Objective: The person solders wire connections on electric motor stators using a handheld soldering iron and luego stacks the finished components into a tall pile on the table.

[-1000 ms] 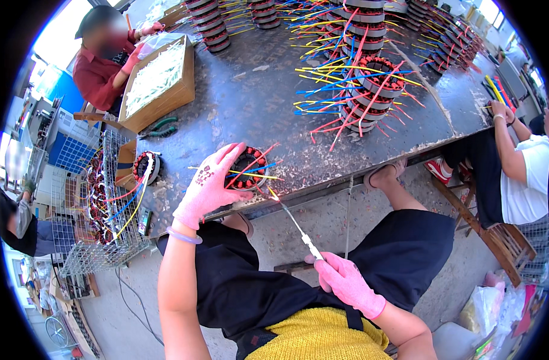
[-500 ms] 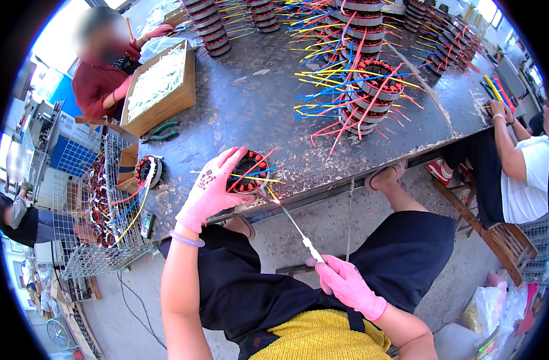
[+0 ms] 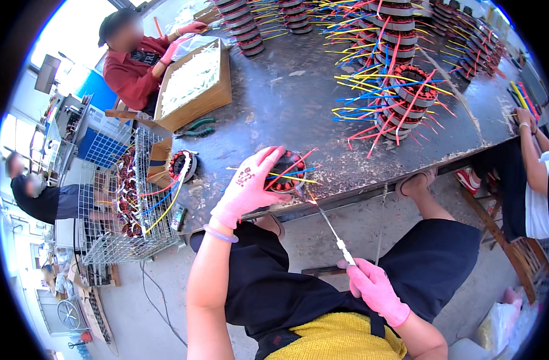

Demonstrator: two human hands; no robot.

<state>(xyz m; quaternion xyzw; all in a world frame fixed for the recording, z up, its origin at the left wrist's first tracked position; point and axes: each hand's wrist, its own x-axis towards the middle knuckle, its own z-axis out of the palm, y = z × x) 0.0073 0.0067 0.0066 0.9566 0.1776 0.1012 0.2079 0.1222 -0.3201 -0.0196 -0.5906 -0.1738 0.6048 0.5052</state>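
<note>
a motor stator (image 3: 285,174) with red windings and red, blue and yellow leads sits at the near edge of the dark metal workbench (image 3: 286,102), just in front of the seated person. the left hand (image 3: 249,187), in a pink glove, lies spread over the stator's left side, fingers wide and pressing on it. the right hand (image 3: 375,287), also pink-gloved, is closed around the white handle of a thin tool (image 3: 327,222), held low over the lap; the tool's shaft runs up and left to the stator's near rim, where a small bright spot shows at the tip. the bench surface is scuffed, grey-brown and dusty, with a chipped near edge. right of centre stands a stack of stators (image 3: 406,99) with coloured wires fanning out, and more stacks (image 3: 460,24) line the far side. at far left an open cardboard box (image 3: 193,84), brown and rectangular, holds pale contents; green-handled pliers (image 3: 196,127) lie beside it. a single stator (image 3: 182,165) sits at the bench's left corner. below that corner a wire mesh basket (image 3: 121,204) holds further wound parts. the floor is bare concrete. a person in a red top (image 3: 133,63) works at the far left, and another person's arm (image 3: 529,156) shows at the right edge.
</note>
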